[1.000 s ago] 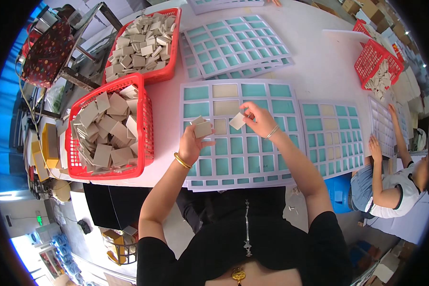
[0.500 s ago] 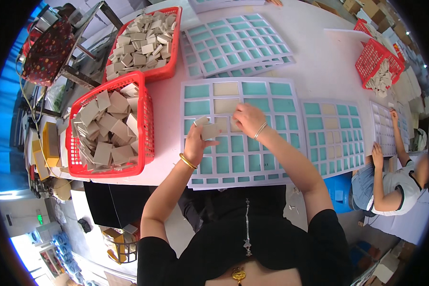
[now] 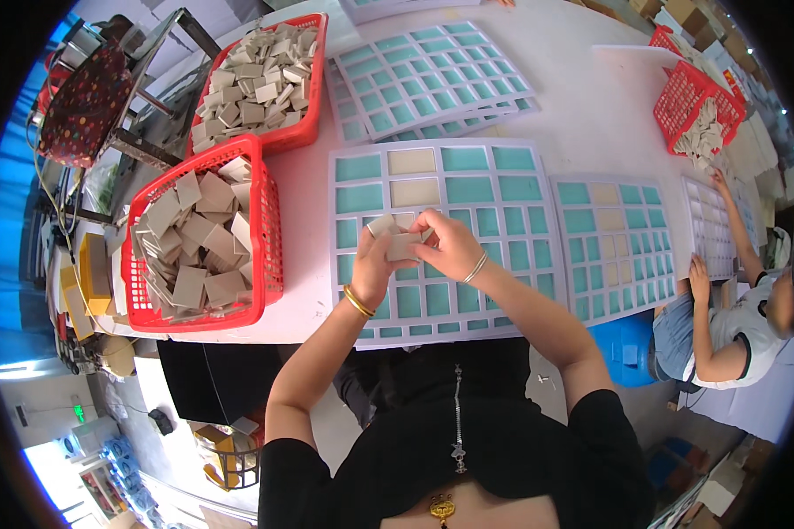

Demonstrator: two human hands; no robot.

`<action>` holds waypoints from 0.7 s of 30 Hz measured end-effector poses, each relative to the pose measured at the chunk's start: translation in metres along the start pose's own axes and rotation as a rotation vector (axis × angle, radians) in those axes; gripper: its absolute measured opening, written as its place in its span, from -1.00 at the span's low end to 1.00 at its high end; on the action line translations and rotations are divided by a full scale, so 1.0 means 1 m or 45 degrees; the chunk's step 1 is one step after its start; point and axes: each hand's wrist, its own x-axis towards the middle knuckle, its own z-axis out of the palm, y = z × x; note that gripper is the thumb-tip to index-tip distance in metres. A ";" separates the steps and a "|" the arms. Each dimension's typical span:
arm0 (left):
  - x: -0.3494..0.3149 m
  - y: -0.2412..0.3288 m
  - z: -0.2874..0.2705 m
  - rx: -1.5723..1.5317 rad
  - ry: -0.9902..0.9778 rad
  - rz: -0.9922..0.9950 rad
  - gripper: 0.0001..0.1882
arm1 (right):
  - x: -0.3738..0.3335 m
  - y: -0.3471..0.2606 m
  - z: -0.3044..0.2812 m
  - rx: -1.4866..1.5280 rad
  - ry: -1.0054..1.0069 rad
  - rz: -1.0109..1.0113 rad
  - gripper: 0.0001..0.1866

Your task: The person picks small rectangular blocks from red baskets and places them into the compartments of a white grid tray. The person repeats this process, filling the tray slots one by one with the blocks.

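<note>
My left hand (image 3: 372,269), a gold bangle at its wrist, grips several small beige tiles (image 3: 404,246). The fingertips of my right hand (image 3: 450,249) are closed at the right end of these tiles, pinching there; whether one tile is separate in them is hidden. Both hands are over a white grid board (image 3: 358,197) with teal pockets. Near the top of its second column, one beige tile (image 3: 412,160) lies in a pocket, with another beige tile (image 3: 415,192) just below. My hands cover the pockets beneath them.
On the left stand a near red basket (image 3: 258,189) of larger tiles and a far red basket (image 3: 312,115) of smaller ones. Stacked grid boards (image 3: 432,75) lie beyond; a partly filled board (image 3: 582,234) lies right. A co-worker (image 3: 723,326) sits farther right near another red basket (image 3: 679,115).
My right hand has moved back from the board's pockets to the tiles in my left hand. The co-worker's far hand has reached farther away, toward the red basket.
</note>
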 end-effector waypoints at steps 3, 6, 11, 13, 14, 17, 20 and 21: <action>0.009 -0.015 -0.017 0.234 0.156 0.124 -0.61 | -0.003 0.004 -0.007 0.213 0.095 0.140 -0.70; 0.006 -0.011 -0.030 0.611 0.044 0.268 -0.60 | -0.009 0.017 -0.025 0.177 0.209 0.052 -0.68; 0.003 0.008 -0.041 1.349 -0.224 0.494 -0.78 | -0.021 0.028 -0.043 0.035 0.205 0.111 -0.70; 0.001 0.017 -0.034 1.255 -0.200 0.301 -0.83 | -0.023 0.023 -0.041 -0.046 0.158 0.118 -0.73; 0.002 0.018 -0.033 1.312 -0.241 0.325 -0.83 | -0.024 0.021 -0.039 -0.086 0.134 0.122 -0.74; 0.009 0.020 -0.032 1.469 -0.347 0.386 -0.85 | -0.024 0.028 -0.031 -0.212 0.008 0.047 -0.80; 0.014 0.010 -0.029 1.573 -0.369 0.431 -0.87 | -0.023 0.026 -0.027 -0.277 -0.115 0.025 -0.80; 0.017 0.006 -0.027 1.596 -0.364 0.448 -0.87 | -0.023 0.027 -0.025 -0.281 -0.103 0.014 -0.81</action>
